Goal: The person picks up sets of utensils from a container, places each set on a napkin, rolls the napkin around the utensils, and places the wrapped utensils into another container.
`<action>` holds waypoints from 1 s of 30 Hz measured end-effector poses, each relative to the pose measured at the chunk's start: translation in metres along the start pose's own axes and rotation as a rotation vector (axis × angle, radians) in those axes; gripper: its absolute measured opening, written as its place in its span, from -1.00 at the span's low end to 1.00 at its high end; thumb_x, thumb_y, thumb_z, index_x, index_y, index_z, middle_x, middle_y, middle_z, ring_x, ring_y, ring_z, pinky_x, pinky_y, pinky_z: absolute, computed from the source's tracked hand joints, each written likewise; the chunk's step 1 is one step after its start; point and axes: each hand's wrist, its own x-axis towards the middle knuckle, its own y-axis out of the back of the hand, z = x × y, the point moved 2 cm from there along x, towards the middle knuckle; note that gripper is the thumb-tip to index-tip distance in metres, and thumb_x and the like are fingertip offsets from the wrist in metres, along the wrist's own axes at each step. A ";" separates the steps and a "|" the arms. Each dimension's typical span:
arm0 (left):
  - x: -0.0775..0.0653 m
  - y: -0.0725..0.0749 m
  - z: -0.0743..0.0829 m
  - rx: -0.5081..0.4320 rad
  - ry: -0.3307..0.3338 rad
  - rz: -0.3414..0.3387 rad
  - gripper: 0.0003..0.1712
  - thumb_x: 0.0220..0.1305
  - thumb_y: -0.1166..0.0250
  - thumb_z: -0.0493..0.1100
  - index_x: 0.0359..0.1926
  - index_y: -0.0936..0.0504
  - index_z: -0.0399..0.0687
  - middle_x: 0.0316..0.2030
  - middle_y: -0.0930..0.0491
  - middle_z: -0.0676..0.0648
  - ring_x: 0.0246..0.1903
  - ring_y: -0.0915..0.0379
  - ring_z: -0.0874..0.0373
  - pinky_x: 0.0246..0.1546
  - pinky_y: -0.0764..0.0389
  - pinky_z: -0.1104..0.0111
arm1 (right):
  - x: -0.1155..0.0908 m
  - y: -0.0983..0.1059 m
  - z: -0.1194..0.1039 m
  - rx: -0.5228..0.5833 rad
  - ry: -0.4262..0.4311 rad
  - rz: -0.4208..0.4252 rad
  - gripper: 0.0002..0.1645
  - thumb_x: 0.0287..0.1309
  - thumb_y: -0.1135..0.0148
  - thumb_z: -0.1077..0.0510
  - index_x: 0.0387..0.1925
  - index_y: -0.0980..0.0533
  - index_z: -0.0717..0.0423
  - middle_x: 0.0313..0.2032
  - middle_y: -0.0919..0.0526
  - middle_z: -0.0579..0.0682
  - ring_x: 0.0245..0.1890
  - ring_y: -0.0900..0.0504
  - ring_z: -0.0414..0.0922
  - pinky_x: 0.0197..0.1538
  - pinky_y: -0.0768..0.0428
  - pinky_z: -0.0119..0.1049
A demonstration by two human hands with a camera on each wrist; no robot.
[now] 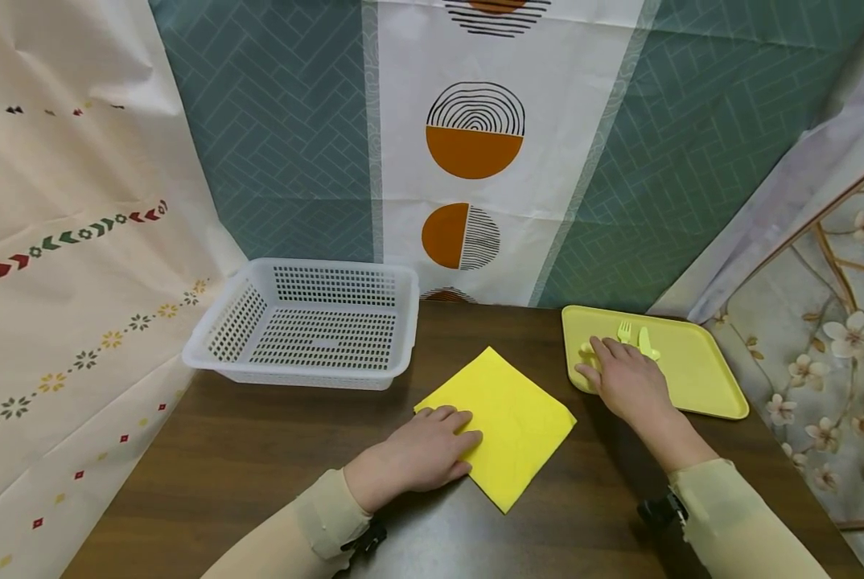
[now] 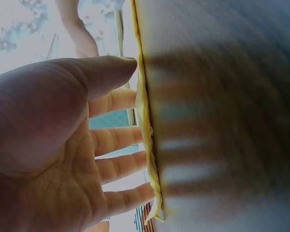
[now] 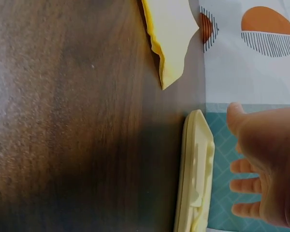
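Note:
A folded yellow napkin (image 1: 522,426) lies diamond-wise on the dark wooden table. My left hand (image 1: 432,450) touches its left part with spread fingers; in the left wrist view the fingertips and thumb meet the napkin's edge (image 2: 144,108). On the right, my right hand (image 1: 631,382) is over a pale yellow tray (image 1: 703,374), fingers extended. Just beyond those fingers lie a small yellow fork (image 1: 624,331) and knife (image 1: 645,341), their lower ends partly covered by the hand. The right wrist view shows that hand (image 3: 273,164) above the tray, nothing in its grasp.
At the back left stands a white perforated plastic basket (image 1: 309,378). A patterned curtain (image 1: 475,241) hangs right behind the table, with a cream patterned cloth (image 1: 77,322) on the left and a floral one (image 1: 816,378) on the right.

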 end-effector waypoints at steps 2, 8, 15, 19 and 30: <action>0.000 -0.001 0.000 0.000 0.000 -0.001 -0.47 0.43 -0.19 0.20 0.34 -0.47 0.24 0.35 -0.38 -0.06 0.32 -0.30 -0.05 0.20 -0.41 0.02 | 0.002 -0.001 0.001 -0.012 -0.006 -0.003 -0.25 0.44 -0.09 -0.20 0.39 -0.34 0.26 0.24 -0.45 0.34 0.18 -0.42 0.39 0.07 -0.41 0.37; 0.001 -0.002 -0.001 0.003 0.000 -0.006 -0.47 0.43 -0.18 0.20 0.35 -0.47 0.24 0.36 -0.37 -0.06 0.32 -0.29 -0.04 0.20 -0.41 0.02 | 0.006 -0.005 0.004 -0.037 -0.032 -0.013 -0.26 0.43 -0.10 -0.21 0.36 -0.37 0.25 0.17 -0.48 0.33 0.10 -0.45 0.36 -0.05 -0.46 0.38; 0.001 -0.001 0.000 0.002 0.001 -0.004 -0.47 0.44 -0.18 0.20 0.35 -0.47 0.24 0.36 -0.38 -0.06 0.32 -0.29 -0.04 0.20 -0.41 0.02 | 0.009 -0.007 0.006 -0.031 -0.048 -0.029 -0.27 0.42 -0.11 -0.21 0.33 -0.40 0.27 0.15 -0.47 0.34 0.06 -0.46 0.36 -0.09 -0.47 0.38; 0.000 0.000 0.000 0.001 0.002 -0.009 -0.47 0.44 -0.18 0.19 0.35 -0.47 0.24 0.36 -0.37 -0.06 0.32 -0.29 -0.04 0.20 -0.41 0.02 | 0.011 -0.006 0.006 -0.035 -0.051 -0.044 -0.30 0.42 -0.12 -0.19 0.28 -0.44 0.28 0.09 -0.48 0.35 -0.01 -0.49 0.35 -0.12 -0.49 0.36; 0.000 0.000 0.000 -0.001 0.004 -0.010 -0.47 0.44 -0.18 0.19 0.35 -0.47 0.24 0.36 -0.37 -0.06 0.32 -0.29 -0.04 0.20 -0.41 0.01 | 0.013 -0.010 0.007 -0.045 -0.039 -0.089 -0.36 0.43 -0.12 -0.19 0.17 -0.52 0.29 -0.06 -0.51 0.31 -0.24 -0.57 0.29 -0.21 -0.53 0.28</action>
